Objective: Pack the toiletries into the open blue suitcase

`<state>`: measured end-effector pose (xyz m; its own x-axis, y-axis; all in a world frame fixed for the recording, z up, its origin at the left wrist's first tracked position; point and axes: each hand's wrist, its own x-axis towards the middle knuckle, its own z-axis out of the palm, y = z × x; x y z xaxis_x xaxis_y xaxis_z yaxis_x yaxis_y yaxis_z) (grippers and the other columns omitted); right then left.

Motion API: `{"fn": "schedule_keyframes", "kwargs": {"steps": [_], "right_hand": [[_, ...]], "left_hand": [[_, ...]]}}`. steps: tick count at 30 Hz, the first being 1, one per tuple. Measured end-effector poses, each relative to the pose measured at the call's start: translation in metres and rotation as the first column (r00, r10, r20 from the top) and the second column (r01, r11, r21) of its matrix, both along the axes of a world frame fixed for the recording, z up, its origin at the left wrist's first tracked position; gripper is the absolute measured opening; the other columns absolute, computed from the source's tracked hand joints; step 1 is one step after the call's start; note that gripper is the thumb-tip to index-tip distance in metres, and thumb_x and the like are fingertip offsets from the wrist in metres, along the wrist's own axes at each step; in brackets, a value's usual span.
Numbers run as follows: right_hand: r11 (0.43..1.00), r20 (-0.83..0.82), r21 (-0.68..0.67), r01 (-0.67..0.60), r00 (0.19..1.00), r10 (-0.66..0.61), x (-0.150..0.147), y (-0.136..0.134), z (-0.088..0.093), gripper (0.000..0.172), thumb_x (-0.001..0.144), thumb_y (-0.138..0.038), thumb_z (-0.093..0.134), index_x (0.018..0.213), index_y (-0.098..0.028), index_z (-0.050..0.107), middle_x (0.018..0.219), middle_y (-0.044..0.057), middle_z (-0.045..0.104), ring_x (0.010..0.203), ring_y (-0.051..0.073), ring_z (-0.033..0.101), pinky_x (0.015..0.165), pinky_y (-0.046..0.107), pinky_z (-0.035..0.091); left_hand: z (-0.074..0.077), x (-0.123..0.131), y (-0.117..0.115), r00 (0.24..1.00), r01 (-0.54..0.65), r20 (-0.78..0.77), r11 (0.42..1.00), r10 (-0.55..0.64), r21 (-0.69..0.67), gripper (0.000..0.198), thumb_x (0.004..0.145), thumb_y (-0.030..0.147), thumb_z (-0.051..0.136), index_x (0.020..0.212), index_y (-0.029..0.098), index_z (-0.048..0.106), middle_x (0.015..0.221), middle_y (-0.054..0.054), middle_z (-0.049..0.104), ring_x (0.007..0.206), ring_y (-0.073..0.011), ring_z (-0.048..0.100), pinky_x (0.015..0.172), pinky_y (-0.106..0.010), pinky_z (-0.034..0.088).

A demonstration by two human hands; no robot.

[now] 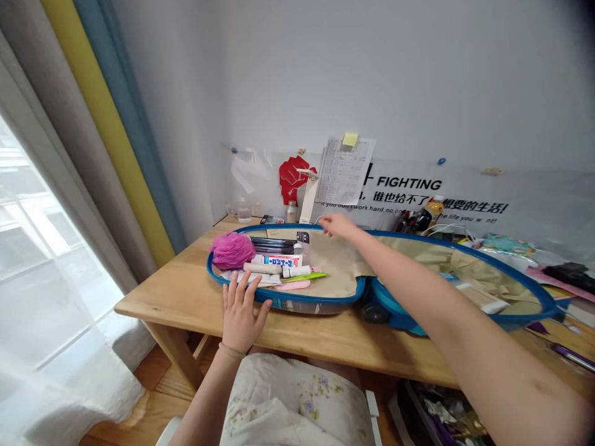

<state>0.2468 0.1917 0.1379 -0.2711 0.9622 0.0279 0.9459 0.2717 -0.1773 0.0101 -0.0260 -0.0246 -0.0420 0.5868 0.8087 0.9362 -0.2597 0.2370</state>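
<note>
An open suitcase (320,303) with a blue rim lies spread on the wooden table. My left hand (242,310) rests on its near left rim with the fingers spread. Close to those fingertips lie a pink bath puff (232,249), a toothpaste box (279,260), white tubes (296,271) and a green toothbrush-like item (307,277). My right hand (337,226) reaches across to the far rim, its fingers curled downward near a thin white cord. Whatever those fingers hold, if anything, is too small to make out. Dark pen-like sticks (272,244) lie behind the toothpaste.
A white desk lamp (307,201) and a small metal bottle (290,212) stand behind the suitcase. The other suitcase half (488,254) holds a pale flat item. An orange-capped bottle (434,210) and clutter stand at the back right. Curtains (125,124) hang left.
</note>
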Motion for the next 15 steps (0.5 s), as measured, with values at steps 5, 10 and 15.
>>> {"fn": "schedule_keyframes", "kwargs": {"steps": [5, 10, 15], "right_hand": [[0.979, 0.133, 0.130, 0.159, 0.975, -0.176, 0.091, 0.007, 0.018, 0.040, 0.093, -0.031, 0.039, 0.119, -0.015, 0.063, 0.109, 0.012, 0.070, 0.095, 0.023, 0.067, 0.084, 0.034, 0.050], [0.997, 0.312, 0.004, 0.081, 0.947, -0.078, 0.145, -0.006, -0.020, 0.035, 0.069, -0.016, 0.064, 0.103, -0.019, 0.072, 0.112, 0.012, 0.069, 0.100, 0.026, 0.065, 0.086, 0.034, 0.049], [1.000, 0.381, -0.022, -0.012, 0.924, 0.019, 0.149, -0.001, -0.050, 0.037, 0.065, -0.017, 0.066, 0.102, -0.020, 0.070, 0.111, 0.014, 0.068, 0.101, 0.028, 0.064, 0.084, 0.036, 0.049]], "left_hand": [[-0.001, 0.001, 0.000, 1.000, 0.000, 0.026, 1.000, 0.001, -0.015, 0.049, 0.093, 0.037, 0.049, 0.139, 0.020, 0.045, 0.146, -0.014, 0.044, 0.145, -0.0324, 0.022, 0.116, -0.056, 0.017], [-0.001, 0.001, 0.001, 1.000, -0.006, 0.016, 1.000, 0.006, -0.004, 0.048, 0.093, 0.037, 0.049, 0.137, 0.019, 0.046, 0.146, -0.015, 0.044, 0.145, -0.0326, 0.022, 0.116, -0.056, 0.017], [0.000, 0.001, 0.000, 1.000, -0.008, 0.002, 1.000, 0.008, 0.001, 0.048, 0.093, 0.036, 0.048, 0.137, 0.018, 0.046, 0.146, -0.016, 0.044, 0.145, -0.0323, 0.022, 0.116, -0.056, 0.019]]}}
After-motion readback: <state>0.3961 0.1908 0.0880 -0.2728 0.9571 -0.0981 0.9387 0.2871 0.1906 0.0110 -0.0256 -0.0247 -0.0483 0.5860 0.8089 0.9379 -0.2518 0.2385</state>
